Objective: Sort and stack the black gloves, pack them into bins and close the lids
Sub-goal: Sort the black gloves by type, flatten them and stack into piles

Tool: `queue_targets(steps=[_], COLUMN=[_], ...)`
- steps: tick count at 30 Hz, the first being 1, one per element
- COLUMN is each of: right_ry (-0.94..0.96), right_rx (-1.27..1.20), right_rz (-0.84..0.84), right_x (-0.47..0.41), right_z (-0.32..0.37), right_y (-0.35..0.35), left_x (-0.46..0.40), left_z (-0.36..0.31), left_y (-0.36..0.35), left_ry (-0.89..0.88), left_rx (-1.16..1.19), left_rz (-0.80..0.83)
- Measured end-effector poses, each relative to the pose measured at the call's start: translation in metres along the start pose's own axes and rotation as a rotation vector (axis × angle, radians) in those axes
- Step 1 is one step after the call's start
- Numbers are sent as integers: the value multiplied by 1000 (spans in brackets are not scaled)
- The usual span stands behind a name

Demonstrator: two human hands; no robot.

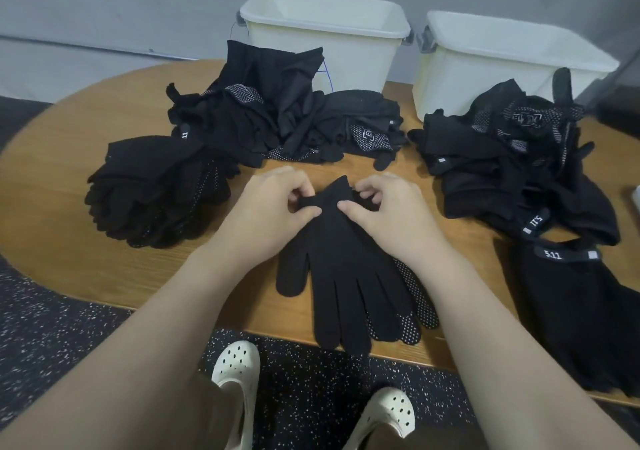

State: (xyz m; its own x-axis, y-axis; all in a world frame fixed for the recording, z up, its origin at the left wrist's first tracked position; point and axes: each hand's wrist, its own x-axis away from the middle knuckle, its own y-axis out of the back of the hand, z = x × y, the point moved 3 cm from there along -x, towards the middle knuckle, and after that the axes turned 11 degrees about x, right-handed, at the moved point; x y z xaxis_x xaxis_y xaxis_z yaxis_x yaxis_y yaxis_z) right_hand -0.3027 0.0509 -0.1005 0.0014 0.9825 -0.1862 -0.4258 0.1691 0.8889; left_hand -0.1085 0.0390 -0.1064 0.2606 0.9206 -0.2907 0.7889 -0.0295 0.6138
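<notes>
A pair of black gloves (346, 276) lies flat in the middle of the wooden table (69, 214), fingers pointing toward me, one under the other showing white grip dots. My left hand (273, 207) pinches the cuff on its left side. My right hand (384, 207) pinches the cuff on its right side. A neat stack of black gloves (156, 190) sits to the left. A loose heap of gloves (277, 117) lies behind, another heap (512, 158) at the right. Two white bins (322, 30) (502, 58) stand open at the back, no lids in view.
More black gloves with a "5.11" tag (571, 304) lie at the table's right front edge. The table's rounded front edge runs just past the glove fingertips. A grey wall rises behind the bins. My feet in white clogs (239, 373) stand on speckled dark floor.
</notes>
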Motion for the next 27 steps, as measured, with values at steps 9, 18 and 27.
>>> queue_targets(steps=[9,18,27], right_ry=[-81,-109,72], right_rx=[-74,-316,-375], right_rz=[0,59,81], right_x=[-8,-5,9], right_z=[6,8,19], right_y=[-4,-7,3], left_x=[-2,-6,-7], left_z=[6,1,-5], left_y=[0,-1,-2], left_ry=[50,-12,-77], left_rx=[10,-36,-48], left_rz=[-5,52,85])
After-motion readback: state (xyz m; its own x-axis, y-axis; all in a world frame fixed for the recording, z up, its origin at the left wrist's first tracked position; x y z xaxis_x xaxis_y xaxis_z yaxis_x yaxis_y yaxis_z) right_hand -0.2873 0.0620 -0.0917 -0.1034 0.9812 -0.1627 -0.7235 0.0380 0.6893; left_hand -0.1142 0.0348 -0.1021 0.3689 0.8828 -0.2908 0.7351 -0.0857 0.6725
